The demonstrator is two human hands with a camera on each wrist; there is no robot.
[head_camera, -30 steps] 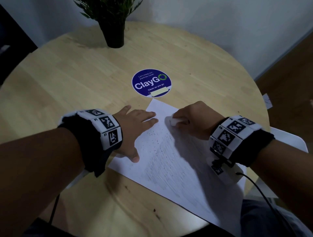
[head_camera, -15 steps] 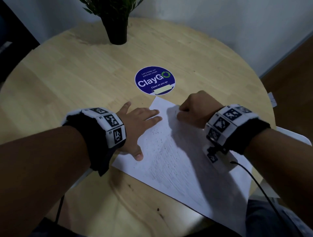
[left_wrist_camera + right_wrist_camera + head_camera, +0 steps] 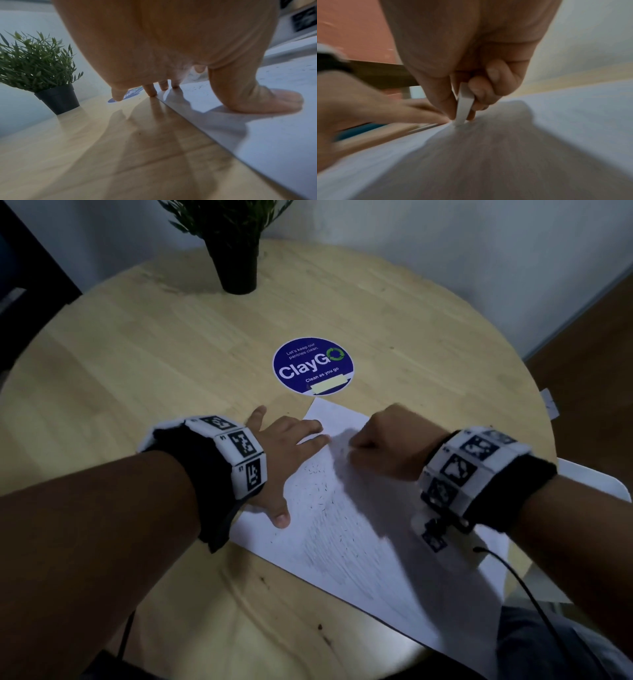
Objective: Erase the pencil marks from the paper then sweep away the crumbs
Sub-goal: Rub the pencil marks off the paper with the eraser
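Paper [image 3: 359, 542] lies under left hand [image 3: 284, 460]; right hand [image 3: 394, 446] apparently pinches eraser [image 3: 464, 104].

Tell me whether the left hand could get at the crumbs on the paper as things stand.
Probably yes. The left hand lies flat on the paper's left edge, and the crumbs are scattered just beside its fingers with nothing between. But it is pinning the sheet while the right hand rubs with the eraser.
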